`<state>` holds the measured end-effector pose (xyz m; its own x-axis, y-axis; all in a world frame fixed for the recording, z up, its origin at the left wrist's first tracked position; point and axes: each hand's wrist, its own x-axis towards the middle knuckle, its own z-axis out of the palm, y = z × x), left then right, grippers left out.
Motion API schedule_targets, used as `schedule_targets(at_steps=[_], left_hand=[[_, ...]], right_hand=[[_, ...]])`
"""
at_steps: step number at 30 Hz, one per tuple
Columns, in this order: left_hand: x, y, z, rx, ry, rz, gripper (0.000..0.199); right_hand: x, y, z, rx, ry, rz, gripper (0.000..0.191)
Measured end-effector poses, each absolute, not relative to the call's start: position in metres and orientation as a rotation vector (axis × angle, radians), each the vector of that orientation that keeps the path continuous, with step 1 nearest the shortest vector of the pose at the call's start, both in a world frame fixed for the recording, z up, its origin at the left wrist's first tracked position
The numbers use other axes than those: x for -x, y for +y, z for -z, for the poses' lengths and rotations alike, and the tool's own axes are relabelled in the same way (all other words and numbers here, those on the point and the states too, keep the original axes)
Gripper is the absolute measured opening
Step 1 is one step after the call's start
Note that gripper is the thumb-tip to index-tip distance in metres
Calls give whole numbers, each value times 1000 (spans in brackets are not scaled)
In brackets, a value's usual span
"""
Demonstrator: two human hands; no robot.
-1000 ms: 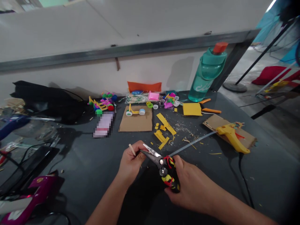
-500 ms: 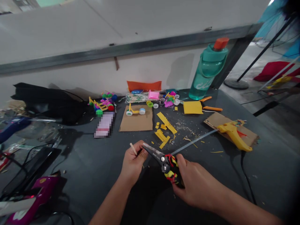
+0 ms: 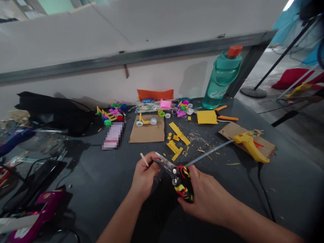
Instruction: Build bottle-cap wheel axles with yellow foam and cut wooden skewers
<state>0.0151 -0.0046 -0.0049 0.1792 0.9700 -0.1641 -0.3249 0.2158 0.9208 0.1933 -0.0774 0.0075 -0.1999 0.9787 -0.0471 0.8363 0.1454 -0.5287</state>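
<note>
Dark grey tabletop (image 3: 88, 175) runs across the view. At far left lie a magenta object (image 3: 43, 209) and a blue tool (image 3: 15, 136), with a black bag (image 3: 50, 114) behind them. Next come a heap of coloured bottle caps (image 3: 111, 114) and a pixelated packet (image 3: 113, 136), too blurred to read. On a cardboard sheet (image 3: 146, 128) sits a small yellow axle with cap wheels (image 3: 146, 120).

Low in the middle, the left hand (image 3: 144, 172) is closed in a narrow pinch on a short wooden stick (image 3: 144, 159), whose tip pokes out above the fingers. Just right of it, the right hand (image 3: 205, 195) wraps the yellow, black and red handles of a pair of snips (image 3: 182, 185). Their slightly parted blades (image 3: 164, 164) point left, right beside the left hand's fingers (image 3: 152, 165); whether they touch the stick I cannot tell.

Yellow foam strips (image 3: 178, 133) and crumbs lie above the hands. Farther right stand a teal bottle (image 3: 221, 81) with an orange cap, a yellow foam square (image 3: 207, 117) and orange-handled pliers (image 3: 226, 118). A thin grey rod (image 3: 209, 153) runs from the snips to a yellow glue gun (image 3: 249, 145), which rests on cardboard (image 3: 268, 148), its black cord (image 3: 263, 192) trailing down.
</note>
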Motion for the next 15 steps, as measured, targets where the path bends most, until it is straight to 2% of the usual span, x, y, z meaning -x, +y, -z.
schedule_targets(at_steps=[9, 15], left_hand=[[-15, -5, 4, -884, 968, -1084, 21], [-18, -6, 2, -893, 982, -1085, 23]], right_hand=[[-195, -80, -13, 1725, -2118, -758, 30], [-197, -74, -13, 1722, -2065, -890, 29]])
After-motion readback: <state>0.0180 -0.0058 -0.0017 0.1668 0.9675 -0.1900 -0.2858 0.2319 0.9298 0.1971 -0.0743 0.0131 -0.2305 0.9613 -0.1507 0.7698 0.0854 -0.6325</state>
